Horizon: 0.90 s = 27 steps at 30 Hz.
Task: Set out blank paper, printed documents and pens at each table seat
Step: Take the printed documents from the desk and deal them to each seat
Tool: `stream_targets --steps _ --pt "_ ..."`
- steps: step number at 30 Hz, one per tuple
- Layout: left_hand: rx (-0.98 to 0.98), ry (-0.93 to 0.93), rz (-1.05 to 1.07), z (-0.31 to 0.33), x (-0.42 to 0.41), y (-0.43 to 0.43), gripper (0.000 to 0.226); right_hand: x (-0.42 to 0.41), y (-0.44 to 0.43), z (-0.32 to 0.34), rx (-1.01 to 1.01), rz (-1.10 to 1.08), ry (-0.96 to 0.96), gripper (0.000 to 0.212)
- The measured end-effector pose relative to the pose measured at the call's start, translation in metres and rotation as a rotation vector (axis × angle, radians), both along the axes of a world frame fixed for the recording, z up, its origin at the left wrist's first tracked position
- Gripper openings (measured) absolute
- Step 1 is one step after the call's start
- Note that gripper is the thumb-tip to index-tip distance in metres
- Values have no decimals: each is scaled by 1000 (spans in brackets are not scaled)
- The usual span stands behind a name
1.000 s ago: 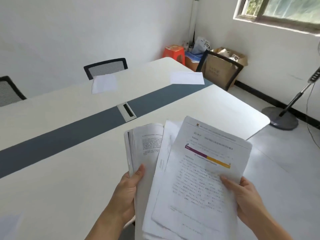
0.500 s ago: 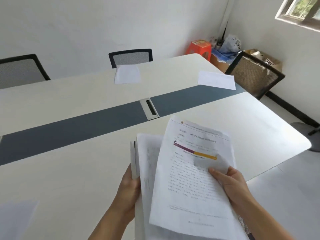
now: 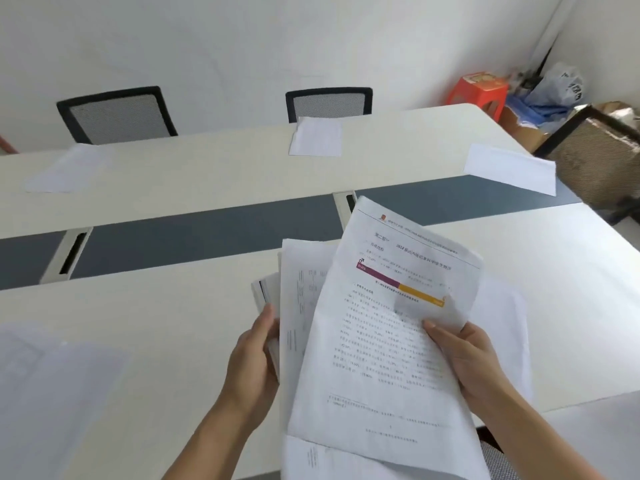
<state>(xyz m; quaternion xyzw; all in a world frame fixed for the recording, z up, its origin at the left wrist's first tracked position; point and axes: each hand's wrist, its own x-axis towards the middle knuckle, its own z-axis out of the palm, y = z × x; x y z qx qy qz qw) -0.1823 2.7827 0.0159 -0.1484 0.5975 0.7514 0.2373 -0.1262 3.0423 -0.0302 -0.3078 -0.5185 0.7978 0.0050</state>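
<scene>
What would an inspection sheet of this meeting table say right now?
Surface: cream table with a dark grey centre strip.
Job's things: white sheets lie at several seats; no pens seen.
Clutter: orange stool, plastic bag and cardboard box in the corner.
Fingers: left hand grips a paper stack; right hand pinches a printed page.
Cables: nothing seen.
Surroundings: white walls, mesh chairs.

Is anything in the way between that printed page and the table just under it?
Nothing visible does. The right hand pinches the page above the near side of the table; the stack in the left hand is beside it, not below. What the page itself covers is hidden.
</scene>
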Motion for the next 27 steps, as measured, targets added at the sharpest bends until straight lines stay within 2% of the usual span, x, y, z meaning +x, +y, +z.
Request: stream_targets --steps 5,8,12,17,19,24,27 --pt "-179 155 23 -11 -8 0 13 -9 2 -4 -100 116 51 29" --pt "-191 171 84 -11 -12 0 27 -12 -2 -12 -94 203 -29 31" --pt "-228 206 182 -15 -15 -4 23 -28 -2 -33 -30 74 -120 21" --pt "-304 231 281 -18 -19 -33 8 -61 24 -79 152 -78 -262 17" --pt "-358 266 292 -16 -16 -48 15 -72 34 -109 273 -92 -358 18" --pt "-480 331 260 -9 -5 -73 21 -84 33 -169 507 21 -547 19" --pt "-460 329 219 -6 -1 -76 23 -81 28 -171 667 118 -617 33"
